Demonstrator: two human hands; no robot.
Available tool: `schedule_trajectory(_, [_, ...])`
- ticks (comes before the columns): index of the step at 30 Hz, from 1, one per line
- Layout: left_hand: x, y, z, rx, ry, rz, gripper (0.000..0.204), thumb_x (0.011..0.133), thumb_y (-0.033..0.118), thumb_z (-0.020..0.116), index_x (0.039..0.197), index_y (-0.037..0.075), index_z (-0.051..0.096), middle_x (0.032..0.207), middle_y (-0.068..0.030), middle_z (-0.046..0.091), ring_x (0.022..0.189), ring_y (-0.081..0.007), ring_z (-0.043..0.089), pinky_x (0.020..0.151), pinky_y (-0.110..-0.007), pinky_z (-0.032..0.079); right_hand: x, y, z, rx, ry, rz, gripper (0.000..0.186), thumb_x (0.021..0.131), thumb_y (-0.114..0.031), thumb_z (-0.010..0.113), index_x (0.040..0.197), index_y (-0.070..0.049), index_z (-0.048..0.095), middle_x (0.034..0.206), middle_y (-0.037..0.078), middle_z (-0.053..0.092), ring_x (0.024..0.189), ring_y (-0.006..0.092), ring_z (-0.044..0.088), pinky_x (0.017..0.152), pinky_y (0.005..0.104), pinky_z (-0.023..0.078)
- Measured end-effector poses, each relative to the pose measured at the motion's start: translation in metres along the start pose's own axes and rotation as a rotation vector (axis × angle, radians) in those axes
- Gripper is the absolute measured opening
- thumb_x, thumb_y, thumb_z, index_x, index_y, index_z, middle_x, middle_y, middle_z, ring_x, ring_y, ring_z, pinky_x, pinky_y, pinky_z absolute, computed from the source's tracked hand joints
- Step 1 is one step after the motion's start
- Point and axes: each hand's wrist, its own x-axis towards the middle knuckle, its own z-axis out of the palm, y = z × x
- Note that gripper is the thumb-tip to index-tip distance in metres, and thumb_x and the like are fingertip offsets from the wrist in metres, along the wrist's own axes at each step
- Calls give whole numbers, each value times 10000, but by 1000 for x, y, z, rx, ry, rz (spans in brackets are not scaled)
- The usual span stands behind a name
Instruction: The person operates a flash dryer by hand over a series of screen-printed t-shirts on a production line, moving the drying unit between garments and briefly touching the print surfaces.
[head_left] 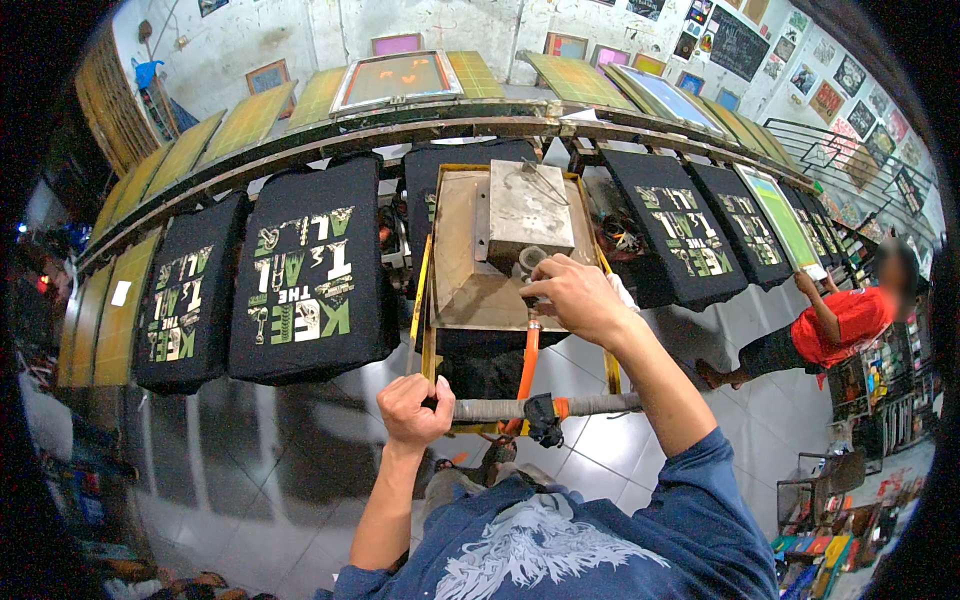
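In front of me stands a wheeled-looking yellow frame carrying a wide metal hood (458, 290) with a dusty metal box (525, 205) on top. An orange hose (528, 365) runs from a fitting at the box's near side down past a grey wrapped bar (490, 409). My left hand (415, 410) is closed in a fist around the bar's left end. Up at the fitting, my right hand (580, 298) has its fingers closed on a small valve (530, 262), partly hidden by them. Black cloth and orange tape wrap the bar's middle.
Black printed T-shirts (305, 270) lie on boards along the rack, left and right of the hood. Printing screens (395, 82) lean along the rail behind. At right, a person in a red shirt (850, 325) handles a green screen (780, 215). A chair (830, 480) stands lower right.
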Motion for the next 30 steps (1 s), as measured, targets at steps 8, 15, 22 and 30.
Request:
schedule_trajectory(8, [5,5,7,0,8,24,316,778,28,710,573,77,475,531,-106,484,455,-310,490,471,-408,385,-16,-5,-12,38,141,63,362,827,-210,792,1187,-182,762,1168,102,664,1161,296,622,914,424,560])
schedule_trajectory(15, [-3,-3,7,9,61,29,315,775,57,726,551,91,507,537,-84,538,443,-268,538,458,-392,432,-89,-46,-26,199,596,283,328,800,-54,816,1118,-27,744,1072,152,674,1026,334,650,910,406,518])
schedule_trajectory(22, [-4,3,2,47,50,2,323,780,30,730,567,82,493,541,-74,500,447,-269,512,468,-380,414,-187,-37,65,178,604,473,296,975,-249,676,1121,6,714,1072,198,641,1058,392,626,932,477,494])
schedule_trajectory(30, [8,-1,9,98,60,135,342,753,27,699,546,99,436,518,-70,443,415,-262,456,423,-380,360,-178,-27,101,-84,891,411,335,965,-120,576,642,-50,522,603,123,476,558,326,505,582,444,370])
